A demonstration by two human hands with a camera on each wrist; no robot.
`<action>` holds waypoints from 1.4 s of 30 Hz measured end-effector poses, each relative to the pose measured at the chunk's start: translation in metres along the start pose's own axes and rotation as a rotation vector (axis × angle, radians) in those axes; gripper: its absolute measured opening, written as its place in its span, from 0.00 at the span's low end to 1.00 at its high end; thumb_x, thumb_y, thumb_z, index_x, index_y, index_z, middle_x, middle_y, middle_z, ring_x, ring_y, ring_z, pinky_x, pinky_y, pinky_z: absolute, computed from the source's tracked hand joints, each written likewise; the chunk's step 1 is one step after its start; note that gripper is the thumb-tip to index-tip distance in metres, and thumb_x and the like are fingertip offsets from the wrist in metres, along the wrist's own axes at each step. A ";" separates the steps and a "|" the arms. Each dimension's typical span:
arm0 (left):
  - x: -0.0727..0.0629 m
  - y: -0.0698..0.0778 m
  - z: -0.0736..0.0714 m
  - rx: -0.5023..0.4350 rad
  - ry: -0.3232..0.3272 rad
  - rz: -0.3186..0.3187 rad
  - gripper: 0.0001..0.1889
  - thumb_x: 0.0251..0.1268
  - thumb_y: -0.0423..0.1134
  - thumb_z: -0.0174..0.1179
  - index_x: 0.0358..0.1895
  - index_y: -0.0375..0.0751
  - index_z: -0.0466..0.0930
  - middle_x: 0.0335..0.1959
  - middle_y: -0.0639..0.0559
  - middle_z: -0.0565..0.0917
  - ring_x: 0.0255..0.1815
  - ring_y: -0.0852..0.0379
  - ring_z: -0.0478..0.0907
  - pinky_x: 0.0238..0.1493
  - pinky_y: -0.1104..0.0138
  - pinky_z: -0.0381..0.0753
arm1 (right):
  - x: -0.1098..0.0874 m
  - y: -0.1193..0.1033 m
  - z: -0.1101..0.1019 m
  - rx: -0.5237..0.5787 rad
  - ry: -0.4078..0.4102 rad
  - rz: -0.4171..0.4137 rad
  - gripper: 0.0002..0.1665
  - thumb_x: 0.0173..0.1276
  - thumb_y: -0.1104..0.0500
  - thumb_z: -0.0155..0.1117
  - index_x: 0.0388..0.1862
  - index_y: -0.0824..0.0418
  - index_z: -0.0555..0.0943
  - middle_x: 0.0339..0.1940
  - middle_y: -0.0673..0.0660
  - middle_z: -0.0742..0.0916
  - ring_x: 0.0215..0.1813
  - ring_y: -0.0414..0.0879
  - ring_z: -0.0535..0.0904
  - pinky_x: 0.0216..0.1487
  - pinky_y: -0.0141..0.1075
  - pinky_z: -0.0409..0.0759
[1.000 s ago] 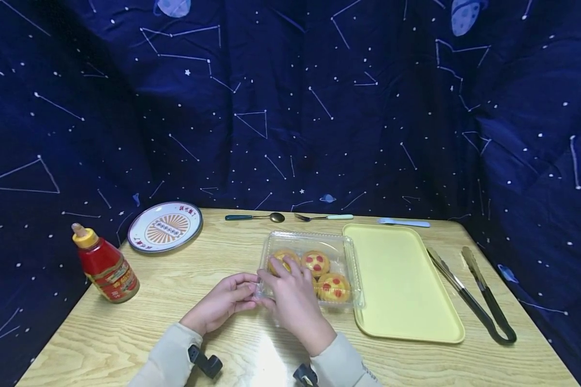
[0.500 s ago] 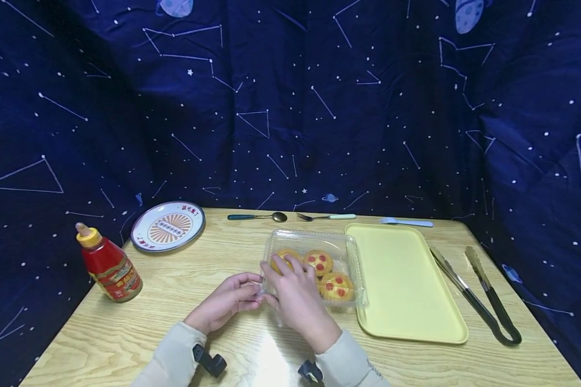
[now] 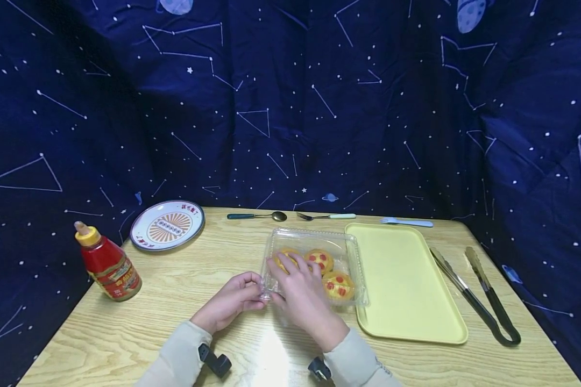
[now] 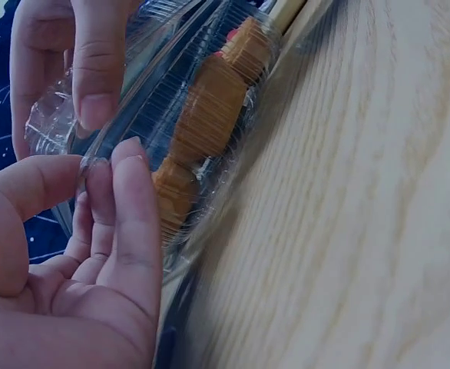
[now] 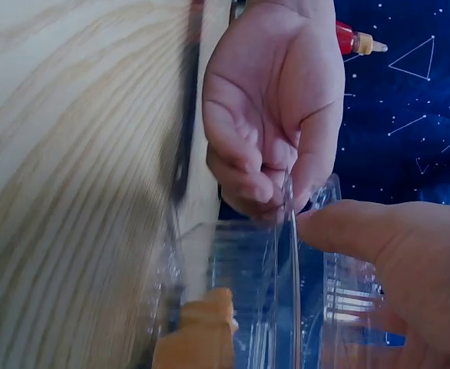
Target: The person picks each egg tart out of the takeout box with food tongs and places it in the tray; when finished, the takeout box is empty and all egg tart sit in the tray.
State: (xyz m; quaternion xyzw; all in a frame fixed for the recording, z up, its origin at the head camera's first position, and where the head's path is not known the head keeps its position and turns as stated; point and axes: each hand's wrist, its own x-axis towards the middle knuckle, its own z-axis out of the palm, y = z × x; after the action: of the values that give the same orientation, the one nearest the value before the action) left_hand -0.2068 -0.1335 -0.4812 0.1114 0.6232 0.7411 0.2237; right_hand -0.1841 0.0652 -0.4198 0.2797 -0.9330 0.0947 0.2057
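Note:
A clear plastic clamshell box (image 3: 341, 246) sits on the table with round yellow pastries (image 3: 338, 286) inside, topped with red spots. At its front left corner my left hand (image 3: 234, 301) pinches the rim between thumb and fingertips. Bent over the lid, the fingers of my right hand (image 3: 306, 303) hold it, the thumb at the rim close to the left fingertips. From the left wrist view, clear plastic (image 4: 52, 123) shows between the right thumb and fingers. The right hand hides part of the pastries.
A yellow tray (image 3: 406, 285) lies right of the box, with black-handled tongs (image 3: 484, 301) beyond. Behind are a spoon (image 3: 278, 216), a fork (image 3: 341, 216) and a light blue fork (image 3: 406, 222). On the left stand a plate (image 3: 145, 228) and a red sauce bottle (image 3: 111, 271).
Both hands have shifted slightly to the right along the box's front left corner, still holding it. The whole view has also shifted a little. The tableware stays where it was.

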 end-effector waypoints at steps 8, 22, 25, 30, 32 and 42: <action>0.001 0.001 0.003 -0.029 0.036 0.011 0.03 0.68 0.29 0.53 0.41 0.35 0.69 0.38 0.46 0.75 0.42 0.51 0.83 0.48 0.63 0.86 | -0.007 0.013 -0.004 -0.043 0.004 0.018 0.42 0.53 0.47 0.77 0.67 0.51 0.75 0.65 0.58 0.79 0.65 0.61 0.72 0.60 0.60 0.71; 0.006 -0.006 0.015 -0.114 0.141 0.031 0.03 0.67 0.28 0.52 0.39 0.37 0.69 0.35 0.50 0.74 0.39 0.55 0.79 0.51 0.61 0.85 | -0.019 0.032 -0.008 -0.091 -0.002 0.005 0.39 0.57 0.45 0.72 0.68 0.50 0.74 0.67 0.58 0.77 0.66 0.62 0.72 0.60 0.66 0.71; 0.006 -0.007 0.017 -0.125 0.143 0.038 0.04 0.68 0.26 0.53 0.38 0.38 0.69 0.35 0.50 0.77 0.39 0.55 0.80 0.49 0.62 0.85 | -0.020 0.034 -0.007 -0.094 0.003 0.003 0.39 0.56 0.45 0.73 0.67 0.51 0.75 0.67 0.57 0.77 0.66 0.62 0.72 0.61 0.66 0.71; 0.007 -0.008 0.018 -0.118 0.128 0.044 0.05 0.68 0.26 0.54 0.38 0.39 0.69 0.35 0.50 0.78 0.39 0.56 0.81 0.49 0.62 0.85 | -0.025 0.038 -0.006 -0.095 0.033 -0.002 0.37 0.56 0.45 0.72 0.65 0.53 0.77 0.66 0.59 0.78 0.65 0.62 0.72 0.61 0.64 0.72; 0.007 -0.008 0.018 -0.116 0.123 0.046 0.05 0.68 0.27 0.54 0.38 0.39 0.69 0.34 0.50 0.78 0.39 0.56 0.81 0.49 0.62 0.85 | -0.029 0.041 -0.006 -0.095 0.043 0.003 0.36 0.56 0.46 0.71 0.65 0.54 0.77 0.66 0.59 0.78 0.65 0.62 0.72 0.61 0.63 0.72; 0.005 -0.008 0.014 -0.099 0.117 0.053 0.05 0.69 0.26 0.53 0.37 0.39 0.68 0.31 0.50 0.78 0.39 0.53 0.83 0.51 0.59 0.85 | -0.048 0.062 -0.012 -0.087 0.076 0.095 0.33 0.58 0.49 0.65 0.65 0.52 0.76 0.66 0.54 0.79 0.67 0.61 0.70 0.63 0.70 0.63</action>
State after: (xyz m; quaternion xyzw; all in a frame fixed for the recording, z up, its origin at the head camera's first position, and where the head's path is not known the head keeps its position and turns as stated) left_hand -0.2037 -0.1176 -0.4866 0.0732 0.5946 0.7819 0.1723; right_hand -0.1783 0.1431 -0.4338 0.2223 -0.9399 0.0744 0.2482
